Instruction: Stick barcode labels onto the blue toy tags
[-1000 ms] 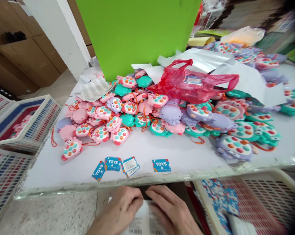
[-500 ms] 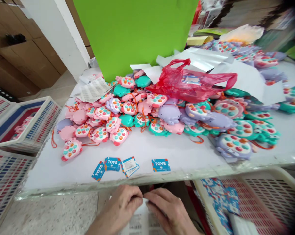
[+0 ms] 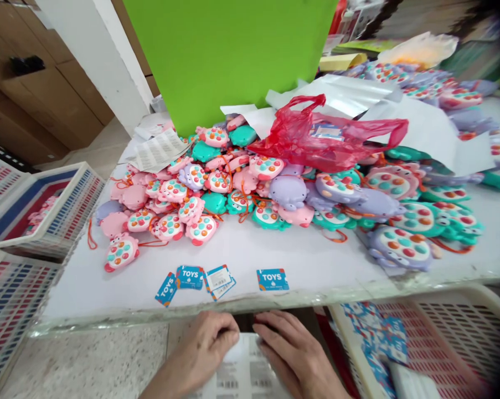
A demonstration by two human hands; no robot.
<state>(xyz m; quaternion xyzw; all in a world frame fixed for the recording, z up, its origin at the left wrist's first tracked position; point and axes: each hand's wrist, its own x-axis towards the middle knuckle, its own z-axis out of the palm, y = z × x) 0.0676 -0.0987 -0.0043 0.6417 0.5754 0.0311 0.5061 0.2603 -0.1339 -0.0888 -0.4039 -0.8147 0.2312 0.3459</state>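
Below the table's front edge, a white sheet of barcode labels (image 3: pixel 240 368) lies between my hands. My left hand (image 3: pixel 202 346) has its thumb and forefinger closed at the sheet's upper left edge. My right hand (image 3: pixel 297 352) grips the sheet's right side, its fingers curled together over the edge. Just beyond them on the table lie blue TOYS cards: one (image 3: pixel 273 279) by itself, and to its left a card (image 3: pixel 190 277) beside a tilted one (image 3: pixel 165 289). Near these are overlapping cards with white barcode stickers (image 3: pixel 220 281).
Pink, green and purple animal-shaped toys (image 3: pixel 202 228) with coloured buttons are heaped along the table (image 3: pixel 120 296). A red plastic bag (image 3: pixel 324 136) rests on the heap, below a green panel (image 3: pixel 233 55). Baskets stand left (image 3: pixel 83 194) and right (image 3: pixel 441 327), the right one holding blue cards.
My hands have moved slightly apart, baring more of the label sheet's top between them. The cards and toys have stayed put; the view has shifted a little.
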